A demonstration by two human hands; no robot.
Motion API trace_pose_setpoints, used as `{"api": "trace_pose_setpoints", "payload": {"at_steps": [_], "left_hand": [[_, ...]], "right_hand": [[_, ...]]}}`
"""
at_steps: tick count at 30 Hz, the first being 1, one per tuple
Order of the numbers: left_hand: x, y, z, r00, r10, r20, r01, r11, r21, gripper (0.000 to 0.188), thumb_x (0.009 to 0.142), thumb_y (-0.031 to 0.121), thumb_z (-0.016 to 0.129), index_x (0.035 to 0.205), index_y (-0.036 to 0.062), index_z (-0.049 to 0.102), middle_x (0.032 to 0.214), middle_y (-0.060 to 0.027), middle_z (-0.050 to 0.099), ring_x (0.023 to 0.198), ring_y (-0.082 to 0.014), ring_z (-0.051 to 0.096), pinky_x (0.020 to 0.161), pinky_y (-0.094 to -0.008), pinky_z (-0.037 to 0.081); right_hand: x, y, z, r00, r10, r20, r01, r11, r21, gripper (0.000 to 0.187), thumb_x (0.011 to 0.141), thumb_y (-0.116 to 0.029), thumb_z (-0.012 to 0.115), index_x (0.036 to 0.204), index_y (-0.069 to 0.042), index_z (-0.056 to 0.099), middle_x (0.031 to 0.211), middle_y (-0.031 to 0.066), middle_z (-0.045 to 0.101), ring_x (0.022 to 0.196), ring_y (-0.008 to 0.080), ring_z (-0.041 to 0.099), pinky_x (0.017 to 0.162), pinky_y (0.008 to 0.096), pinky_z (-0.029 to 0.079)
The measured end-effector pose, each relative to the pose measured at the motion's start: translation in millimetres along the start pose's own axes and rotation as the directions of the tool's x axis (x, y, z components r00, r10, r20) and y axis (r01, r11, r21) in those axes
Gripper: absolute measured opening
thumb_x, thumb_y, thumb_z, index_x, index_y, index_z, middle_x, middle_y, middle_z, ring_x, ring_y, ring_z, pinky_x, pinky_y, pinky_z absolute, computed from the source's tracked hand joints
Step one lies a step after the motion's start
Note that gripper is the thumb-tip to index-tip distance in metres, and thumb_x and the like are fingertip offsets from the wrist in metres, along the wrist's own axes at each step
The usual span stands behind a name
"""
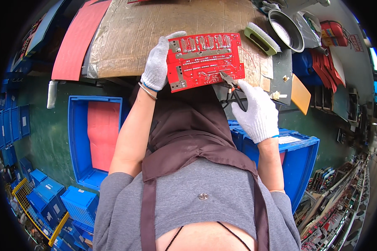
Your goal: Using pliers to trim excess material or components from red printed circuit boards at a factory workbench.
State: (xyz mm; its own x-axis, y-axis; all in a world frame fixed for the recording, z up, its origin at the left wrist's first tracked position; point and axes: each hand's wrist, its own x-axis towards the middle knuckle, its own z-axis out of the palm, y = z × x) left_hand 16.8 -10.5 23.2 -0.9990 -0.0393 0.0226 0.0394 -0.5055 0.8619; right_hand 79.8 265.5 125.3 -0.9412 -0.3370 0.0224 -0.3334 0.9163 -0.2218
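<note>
gloved hands point(255, 111), red circuit board point(205, 58), cutters point(232, 85)

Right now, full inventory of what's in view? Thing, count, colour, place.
circuit board: 1, red, held over the bench's near edge
cutters: 1, black handles, tips at the board's lower right edge
cardboard sheet: 1, brown, on the bench under the board
brush: 1, green body with pale bristles, right of the board
metal bowl: 1, grey, far right of the bench
red sheet: 1, left of the cardboard
blue crate: 1 to the left on the floor, red sheet inside
second blue crate: 1, right of the apron
stacked blue bins: several, lower left
apron: 1, brown, worn
left hand: white glove, holds the board's left edge
right hand: white glove, grips the cutters
</note>
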Motion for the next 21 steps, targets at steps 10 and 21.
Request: {"api": "trace_pose_setpoints", "payload": {"at_steps": [10, 21], "left_hand": [[0, -2, -4, 1.000, 0.005, 0.009, -0.005, 1.000, -0.004, 0.060, 0.115, 0.047, 0.034, 0.142, 0.0001, 0.059, 0.132, -0.0125, 0.069, 0.119, -0.0190, 0.068, 0.103, -0.0351, 0.056], [0, 1, -3, 1.000, -0.012, 0.013, 0.013, 0.999, -0.038, 0.060, 0.115, 0.048, 0.033, 0.142, 0.0010, 0.059, 0.130, -0.0127, 0.069, 0.116, -0.0192, 0.069, 0.102, -0.0357, 0.057]], "right_hand": [[4, -9, -5, 0.999, 0.032, 0.023, -0.033, 0.999, 0.012, 0.048, 0.085, -0.026, 0.074, 0.131, -0.016, 0.067, 0.102, 0.0162, 0.070, 0.099, 0.0366, 0.070, 0.087, 0.0456, 0.056], [-12, 20, -1, 0.984, 0.156, -0.091, -0.146, 0.984, 0.107, 0.059, 0.082, -0.023, 0.080, 0.138, -0.009, 0.065, 0.116, 0.0145, 0.072, 0.101, 0.0284, 0.072, 0.090, 0.0369, 0.056]]}}
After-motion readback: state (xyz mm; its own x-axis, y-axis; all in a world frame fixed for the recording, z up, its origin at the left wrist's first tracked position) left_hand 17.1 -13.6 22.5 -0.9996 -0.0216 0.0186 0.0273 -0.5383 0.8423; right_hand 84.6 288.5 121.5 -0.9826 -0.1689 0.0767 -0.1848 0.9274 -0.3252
